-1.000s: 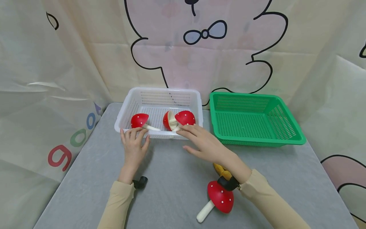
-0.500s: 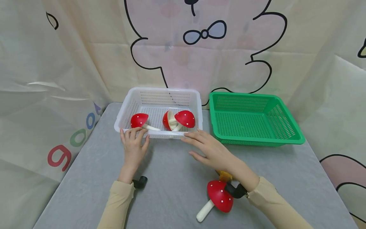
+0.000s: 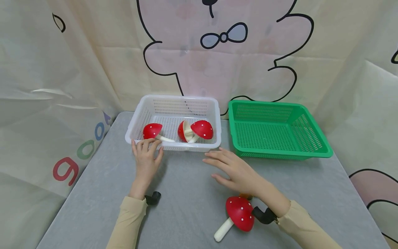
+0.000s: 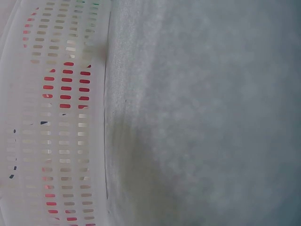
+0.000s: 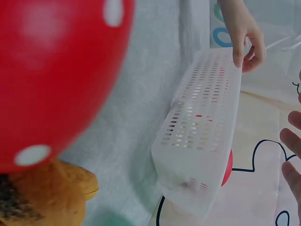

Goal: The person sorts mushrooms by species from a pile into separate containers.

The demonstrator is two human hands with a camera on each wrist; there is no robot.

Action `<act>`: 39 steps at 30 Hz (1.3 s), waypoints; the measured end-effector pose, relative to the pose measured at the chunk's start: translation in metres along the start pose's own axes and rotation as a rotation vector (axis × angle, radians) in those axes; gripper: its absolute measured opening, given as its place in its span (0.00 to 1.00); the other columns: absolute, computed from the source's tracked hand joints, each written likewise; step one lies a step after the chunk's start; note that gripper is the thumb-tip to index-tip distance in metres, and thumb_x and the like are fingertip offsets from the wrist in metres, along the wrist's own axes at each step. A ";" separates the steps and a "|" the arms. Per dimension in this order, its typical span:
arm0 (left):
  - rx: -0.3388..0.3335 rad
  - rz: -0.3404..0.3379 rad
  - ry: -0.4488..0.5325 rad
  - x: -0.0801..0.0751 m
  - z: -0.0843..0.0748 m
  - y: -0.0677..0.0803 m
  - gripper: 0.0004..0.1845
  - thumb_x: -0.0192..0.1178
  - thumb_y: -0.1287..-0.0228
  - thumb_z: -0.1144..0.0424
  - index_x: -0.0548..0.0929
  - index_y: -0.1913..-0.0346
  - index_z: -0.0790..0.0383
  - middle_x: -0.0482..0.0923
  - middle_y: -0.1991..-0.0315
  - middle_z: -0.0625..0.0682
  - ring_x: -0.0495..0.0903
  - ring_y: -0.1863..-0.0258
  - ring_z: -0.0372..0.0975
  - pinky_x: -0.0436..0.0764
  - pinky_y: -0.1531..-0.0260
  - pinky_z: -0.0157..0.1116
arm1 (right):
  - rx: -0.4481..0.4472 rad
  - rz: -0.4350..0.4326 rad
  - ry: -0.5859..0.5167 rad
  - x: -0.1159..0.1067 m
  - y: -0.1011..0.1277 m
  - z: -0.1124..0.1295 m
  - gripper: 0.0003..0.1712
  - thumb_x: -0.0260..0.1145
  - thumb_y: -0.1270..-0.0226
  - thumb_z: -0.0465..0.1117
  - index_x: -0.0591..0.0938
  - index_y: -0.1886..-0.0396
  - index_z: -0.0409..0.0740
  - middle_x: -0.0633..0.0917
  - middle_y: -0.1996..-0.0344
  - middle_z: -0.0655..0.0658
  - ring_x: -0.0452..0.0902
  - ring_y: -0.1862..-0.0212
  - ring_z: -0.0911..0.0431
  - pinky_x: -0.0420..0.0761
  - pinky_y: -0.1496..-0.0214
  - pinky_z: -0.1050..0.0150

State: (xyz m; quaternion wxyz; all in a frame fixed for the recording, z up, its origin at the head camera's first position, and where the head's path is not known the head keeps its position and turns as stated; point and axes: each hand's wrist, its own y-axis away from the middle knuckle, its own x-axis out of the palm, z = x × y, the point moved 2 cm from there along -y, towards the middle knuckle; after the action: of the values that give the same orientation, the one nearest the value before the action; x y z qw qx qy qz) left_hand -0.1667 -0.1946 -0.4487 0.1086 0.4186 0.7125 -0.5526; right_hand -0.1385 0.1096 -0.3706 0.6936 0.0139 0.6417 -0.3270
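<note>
The fingers point(image 3: 146, 144) of the left hand point(image 3: 145, 159) are laid nearly straight on the near rim of the white perforated plastic basket point(image 3: 174, 101), at its near left corner; nothing is gripped. The fingers point(image 3: 214, 156) of the right hand point(image 3: 237, 170) are spread and relaxed, hovering empty over the grey counter point(image 3: 186, 193) just in front of the basket's near right corner, apart from the rim.

Inside the white basket three red white-spotted toy mushrooms are seen: one point(image 3: 152, 131) by the left wall, two leaning together point(image 3: 196, 130) toward the right wall. A fourth red spotted mushroom with a white stem point(image 3: 238, 215) lies on the counter well in front of the basket, just beside the right wrist, with an orange-brown object point(image 5: 51, 193) touching it. An empty green perforated plastic basket point(image 3: 280, 152) is set just right of the white one.

Judgement: the counter mushroom appears to be the nearest loose item. A good grasp would be taken at the cap or the stem junction, with the neighbouring orange-brown piece left undisturbed and the white basket steadied by the left hand.
</note>
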 end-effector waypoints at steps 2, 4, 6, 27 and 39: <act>0.001 0.003 -0.006 0.000 0.000 0.000 0.12 0.63 0.41 0.66 0.81 0.53 0.61 0.76 0.53 0.59 0.70 0.49 0.53 0.45 0.34 0.68 | -0.001 -0.001 -0.006 0.000 0.004 0.000 0.33 0.69 0.42 0.46 0.73 0.35 0.51 0.76 0.37 0.48 0.69 0.34 0.54 0.70 0.33 0.48; 0.005 -0.003 -0.009 0.001 0.000 0.000 0.12 0.64 0.41 0.65 0.82 0.54 0.61 0.76 0.53 0.59 0.70 0.49 0.54 0.46 0.35 0.69 | 0.003 -0.003 -0.009 0.000 0.008 0.001 0.32 0.68 0.41 0.46 0.73 0.35 0.51 0.76 0.37 0.48 0.69 0.34 0.54 0.70 0.32 0.48; 0.010 -0.009 -0.009 0.002 0.000 0.000 0.12 0.64 0.42 0.65 0.82 0.54 0.61 0.76 0.53 0.60 0.70 0.49 0.54 0.47 0.35 0.69 | 0.012 -0.006 -0.008 -0.001 0.011 0.000 0.33 0.69 0.42 0.47 0.74 0.36 0.51 0.76 0.37 0.49 0.70 0.35 0.54 0.70 0.33 0.48; -0.006 -0.011 0.003 0.001 -0.001 0.000 0.13 0.65 0.43 0.66 0.82 0.54 0.61 0.76 0.53 0.59 0.70 0.49 0.53 0.45 0.34 0.69 | 0.009 0.000 -0.046 0.007 0.042 -0.003 0.32 0.70 0.44 0.49 0.75 0.38 0.51 0.76 0.38 0.49 0.70 0.36 0.56 0.63 0.27 0.62; -0.003 -0.011 0.010 0.000 0.000 0.000 0.12 0.64 0.42 0.65 0.82 0.54 0.60 0.76 0.53 0.58 0.70 0.49 0.53 0.45 0.34 0.69 | 0.019 0.080 -0.046 0.009 0.057 0.001 0.34 0.73 0.47 0.48 0.75 0.38 0.54 0.75 0.37 0.51 0.69 0.35 0.56 0.67 0.29 0.59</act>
State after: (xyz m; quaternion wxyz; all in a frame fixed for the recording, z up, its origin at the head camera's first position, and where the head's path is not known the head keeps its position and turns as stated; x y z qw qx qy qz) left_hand -0.1666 -0.1945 -0.4491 0.1026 0.4173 0.7162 -0.5499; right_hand -0.1115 0.1498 -0.4012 0.7207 0.0389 0.6212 -0.3054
